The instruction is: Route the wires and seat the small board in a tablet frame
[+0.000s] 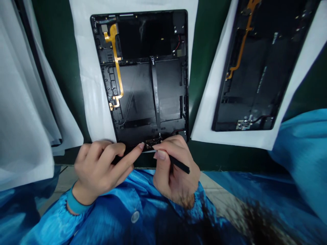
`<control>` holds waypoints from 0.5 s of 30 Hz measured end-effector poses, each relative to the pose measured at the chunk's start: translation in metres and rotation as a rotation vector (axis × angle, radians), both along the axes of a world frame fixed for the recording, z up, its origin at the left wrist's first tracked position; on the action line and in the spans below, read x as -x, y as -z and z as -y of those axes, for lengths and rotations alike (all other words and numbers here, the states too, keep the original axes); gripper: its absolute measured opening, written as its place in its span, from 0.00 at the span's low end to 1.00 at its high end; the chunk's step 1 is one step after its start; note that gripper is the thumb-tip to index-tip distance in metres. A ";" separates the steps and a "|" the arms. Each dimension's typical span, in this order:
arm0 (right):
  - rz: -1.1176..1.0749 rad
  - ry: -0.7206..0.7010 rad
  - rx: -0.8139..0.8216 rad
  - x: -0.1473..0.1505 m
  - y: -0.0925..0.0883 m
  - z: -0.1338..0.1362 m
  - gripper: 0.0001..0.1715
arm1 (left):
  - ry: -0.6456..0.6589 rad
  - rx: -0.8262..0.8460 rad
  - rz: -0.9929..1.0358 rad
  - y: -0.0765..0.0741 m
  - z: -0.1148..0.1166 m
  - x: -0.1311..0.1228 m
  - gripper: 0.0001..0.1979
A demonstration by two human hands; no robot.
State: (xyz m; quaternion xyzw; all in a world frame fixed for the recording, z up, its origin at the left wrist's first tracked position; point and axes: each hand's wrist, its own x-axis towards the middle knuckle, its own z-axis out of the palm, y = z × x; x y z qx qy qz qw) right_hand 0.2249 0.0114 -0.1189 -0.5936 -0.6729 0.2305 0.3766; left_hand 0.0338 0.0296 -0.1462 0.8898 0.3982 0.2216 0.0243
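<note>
Head view:

1. Our right hand (pixel 176 170) pinches a slim black pry tool (pixel 180 164) between the thumb and the other fingers (pixel 166 147). These fingers are clamped on it, and its front end disappears beneath them, so we cannot see the tip.
2. Our left hand (pixel 98 170) holds nothing. Its fingers are loosely curled together, except for the index finger (pixel 130 160), which stretches out alone with its nail just beside a small circuit board (pixel 153 142).
3. That board sits at the bottom edge of an opened tablet housing (pixel 139 41), between our two hands and right up against the right hand's fingers.
4. The housing lies on a white sheet (pixel 87 68) over a dark green surface (pixel 201 68). A gold flex cable (pixel 116 58) runs down its left side and a black ribbon strip (pixel 155 92) down its middle.
5. To the right, a second tablet housing (pixel 255 68) lies at an angle on another white sheet (pixel 212 112). White cloth (pixel 25 95) hangs at far left, and our blue sleeves (pixel 120 217) fill the bottom.
</note>
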 end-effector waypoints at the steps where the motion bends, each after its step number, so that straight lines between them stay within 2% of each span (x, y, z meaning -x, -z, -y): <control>1: 0.006 -0.003 0.003 0.001 0.001 0.000 0.13 | -0.004 -0.001 0.003 0.000 0.000 0.000 0.20; 9: 0.084 -0.032 -0.082 0.004 0.006 0.004 0.12 | -0.029 0.013 0.025 0.001 0.002 -0.003 0.19; 15: 0.224 -0.171 -0.177 0.001 0.006 0.007 0.13 | -0.045 0.002 0.032 0.001 0.001 -0.003 0.17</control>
